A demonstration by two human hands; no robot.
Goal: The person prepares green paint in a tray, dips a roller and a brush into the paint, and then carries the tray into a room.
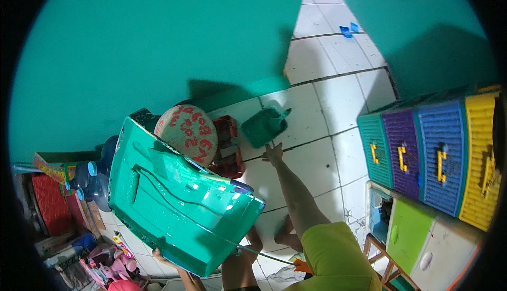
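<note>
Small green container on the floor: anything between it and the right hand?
Nothing visible: the right hand is at the near edge of the small green container, contact unclear. The red crate sits left, out of the way.

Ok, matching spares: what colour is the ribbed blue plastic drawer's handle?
Yellow handle, clearest in the head view.

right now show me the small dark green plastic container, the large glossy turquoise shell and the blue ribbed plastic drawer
Small dark green plastic container [259,129], head view: broad middle.
Large glossy turquoise shell [185,184], head view: hollow inner face.
Blue ribbed plastic drawer [453,160], head view: front panel.
</note>
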